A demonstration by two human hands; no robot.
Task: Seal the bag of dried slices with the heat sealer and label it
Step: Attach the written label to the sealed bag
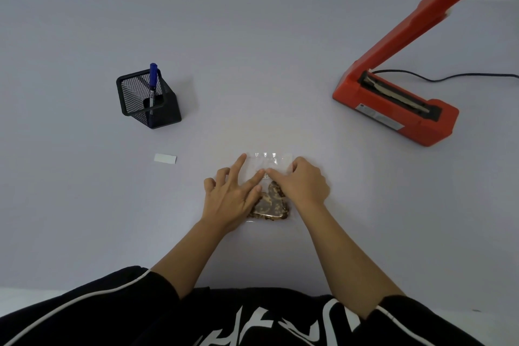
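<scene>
– Clear plastic under both your palms: is that the bag [269, 161]?
– Yes. It lies flat on the table [252, 64] just in front of me. The dried slices [271, 202] are gathered at my end and the mouth points away.
– What are your fingers doing?
– My left hand [230, 199] is spread wide, fingers straight, with the forefinger pressing the empty top part. My right hand [303, 185] has its fingers bent down onto the film on the other side. Whether they pinch it or only press, I can't tell.
– So which step is this?
– I'd say flattening the top and pushing the air out, before any sealing.
– And next?
– The heat sealer [393, 109] sits well off to my right with its arm [421, 17] raised. I reckon I must lift the bag, lay its mouth flat across the strip, then press the arm down. The label [165, 158] and the marker [153, 84] in its mesh pot [168, 112] wait on my left.
</scene>
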